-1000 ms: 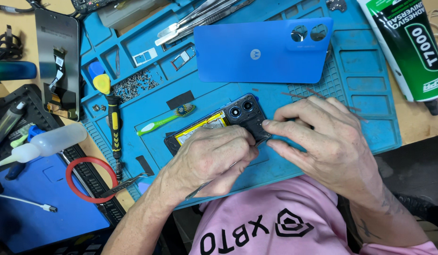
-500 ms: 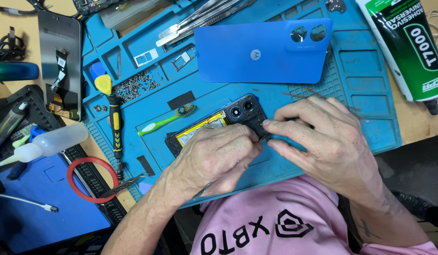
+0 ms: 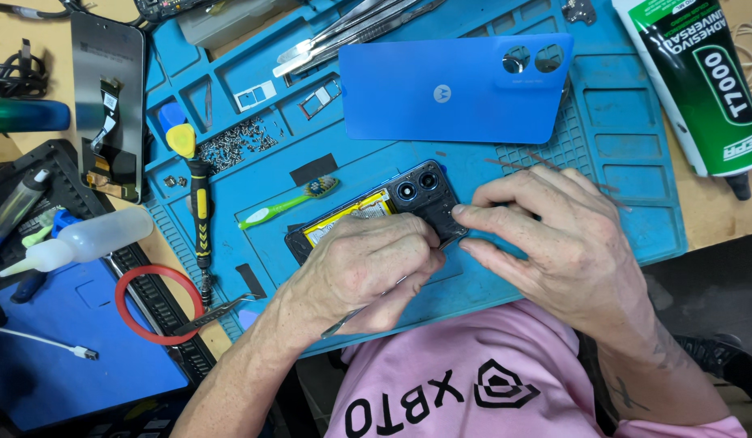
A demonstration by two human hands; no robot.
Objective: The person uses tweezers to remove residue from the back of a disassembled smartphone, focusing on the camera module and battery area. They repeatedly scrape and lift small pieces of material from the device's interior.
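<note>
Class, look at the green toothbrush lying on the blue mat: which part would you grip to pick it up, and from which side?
Grip the toothbrush at mid-handle, probably from above. It lies flat on the mat, its long sides free for a pinch. The bristle end points toward the opened phone, where the left hand works, so the handle's far end is clearer.

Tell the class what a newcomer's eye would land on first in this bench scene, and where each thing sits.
First come the two hands at the centre: the left hand and right hand press on an opened phone lying on the blue work mat. Just above lies the bright blue back cover. At the lower left, a red ring stands out.
</note>
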